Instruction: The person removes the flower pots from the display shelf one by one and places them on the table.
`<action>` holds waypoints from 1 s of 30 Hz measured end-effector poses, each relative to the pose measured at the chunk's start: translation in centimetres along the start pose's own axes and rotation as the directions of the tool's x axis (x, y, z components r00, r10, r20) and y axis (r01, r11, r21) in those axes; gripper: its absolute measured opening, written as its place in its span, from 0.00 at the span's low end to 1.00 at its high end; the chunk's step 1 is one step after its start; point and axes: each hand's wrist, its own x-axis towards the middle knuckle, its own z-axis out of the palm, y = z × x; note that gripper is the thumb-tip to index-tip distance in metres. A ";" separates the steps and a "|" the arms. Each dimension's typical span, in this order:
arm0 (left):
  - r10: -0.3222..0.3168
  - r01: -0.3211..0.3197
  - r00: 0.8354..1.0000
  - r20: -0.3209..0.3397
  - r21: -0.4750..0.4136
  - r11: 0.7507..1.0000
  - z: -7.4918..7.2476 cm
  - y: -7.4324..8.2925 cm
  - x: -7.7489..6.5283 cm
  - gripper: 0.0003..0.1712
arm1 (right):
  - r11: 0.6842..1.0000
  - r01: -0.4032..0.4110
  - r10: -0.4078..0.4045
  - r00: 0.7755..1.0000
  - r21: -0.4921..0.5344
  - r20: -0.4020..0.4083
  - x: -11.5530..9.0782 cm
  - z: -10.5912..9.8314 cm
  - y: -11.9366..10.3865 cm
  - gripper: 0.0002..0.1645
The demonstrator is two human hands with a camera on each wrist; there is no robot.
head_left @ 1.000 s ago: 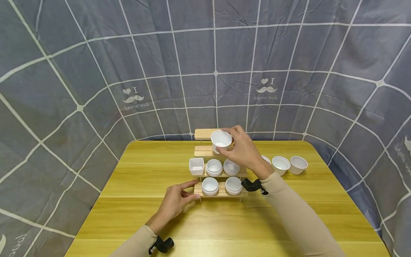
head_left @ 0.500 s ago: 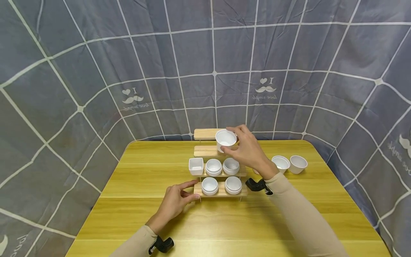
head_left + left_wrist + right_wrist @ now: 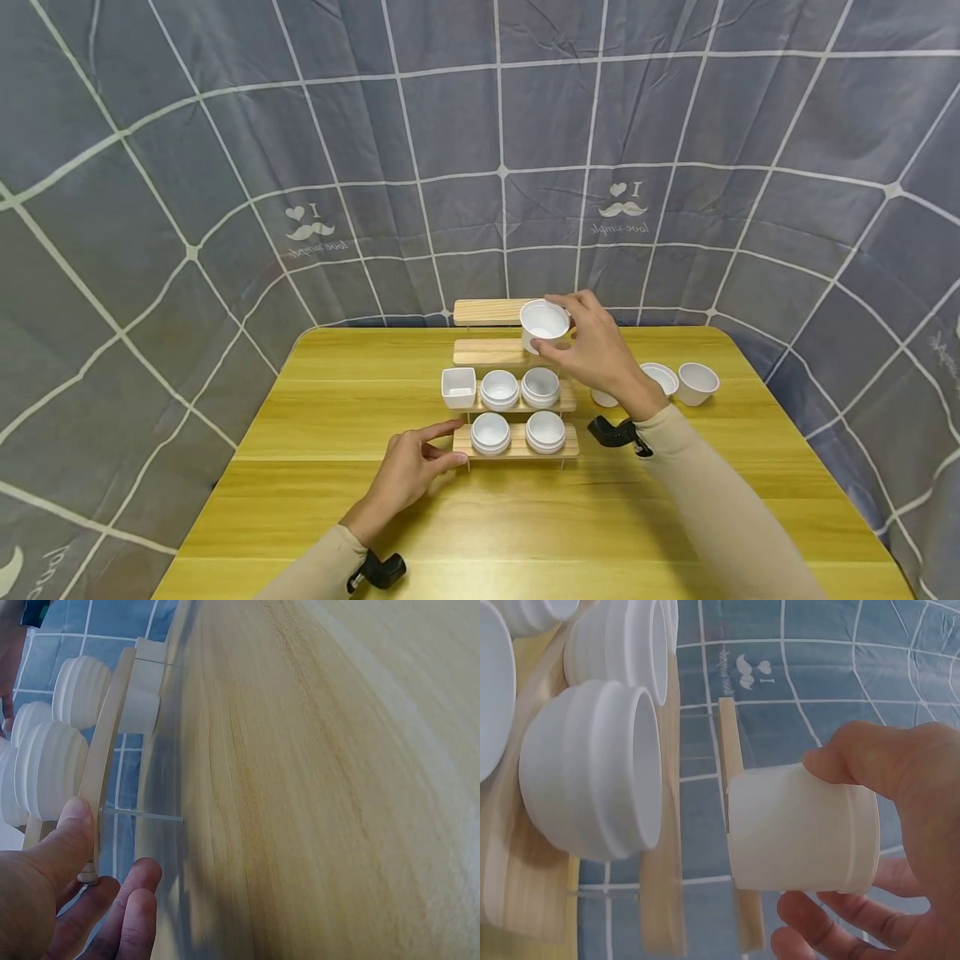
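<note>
My right hand [image 3: 600, 354] pinches a white round cup [image 3: 545, 323] by its side, thumb and fingers on opposite walls. In the head view the cup overlaps the right part of the two upper shelves of a tiered wooden stand [image 3: 517, 448]. Seen from the right wrist, the cup's base [image 3: 739, 832] is right at a shelf [image 3: 731, 742]. My left hand [image 3: 408, 471] grips the left end of the lowest shelf [image 3: 109, 742], thumb on top and a finger underneath. On that shelf stand two ribbed white cups [image 3: 491, 435]. One tier up are a square cup [image 3: 459, 388] and two round ones [image 3: 499, 390].
To the right of the stand, more white cups [image 3: 697, 384] stand on the wooden table [image 3: 337, 500], one partly hidden behind my right forearm. A grey-blue curtain with white grid lines [image 3: 450, 125] encloses the table at the back and sides. Thin legs hold the shelves up.
My right hand has moved to the right with the cup, along the upper shelves. My left hand stays at the lowest shelf's end.
</note>
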 end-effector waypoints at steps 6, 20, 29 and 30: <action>0.006 -0.006 1.000 0.011 0.008 1.000 -0.5 -0.5 0.4 0.32 | 1.000 -0.007 0.006 1.000 -0.014 -0.026 0.0 -0.1 0.4 0.45; 0.039 -0.039 0.999 0.025 0.002 0.999 -0.9 -1.3 1.3 0.32 | 0.998 -0.039 0.036 0.997 -0.042 -0.075 -0.6 -0.8 1.7 0.43; 0.032 -0.032 0.999 0.006 -0.015 0.999 -0.7 -1.1 1.3 0.31 | 0.998 -0.046 0.042 0.996 -0.053 -0.082 -1.1 -1.8 2.7 0.42; 0.033 -0.033 0.999 0.005 -0.018 0.999 -0.7 -1.1 1.3 0.31 | 0.997 -0.048 0.043 0.996 -0.057 -0.084 -1.1 -1.9 2.8 0.42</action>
